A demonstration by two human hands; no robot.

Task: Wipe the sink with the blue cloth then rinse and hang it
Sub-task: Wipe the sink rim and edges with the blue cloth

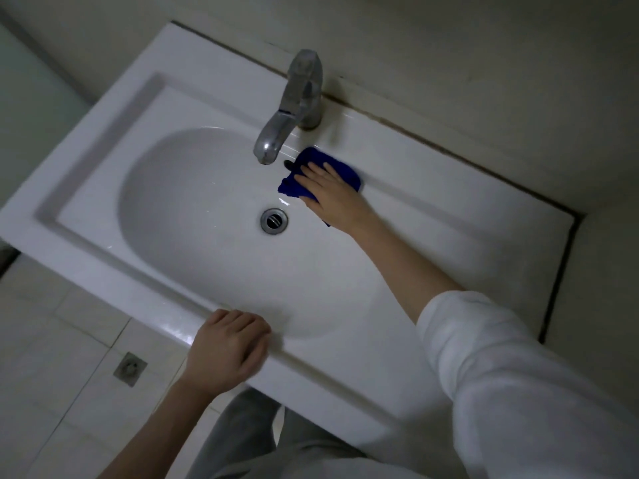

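Note:
A white ceramic sink (pixel 103 140) with an oval basin fills the middle of the view. The blue cloth (pixel 294 188) lies against the basin's back right slope, just right of the spout. My right hand (pixel 332 195) presses flat on the cloth, fingers spread, covering most of it. My left hand (pixel 224 350) rests on the sink's front rim with its fingers curled over the edge, holding nothing else. A chrome faucet (pixel 297 102) stands at the back centre, no water running. The drain (pixel 274 220) sits in the basin below the cloth.
A wall runs close behind and to the right of the sink, with a dark seam along the joint. Pale floor tiles with a small square floor drain (pixel 130 369) lie at lower left. My grey trousers show below the sink's front edge.

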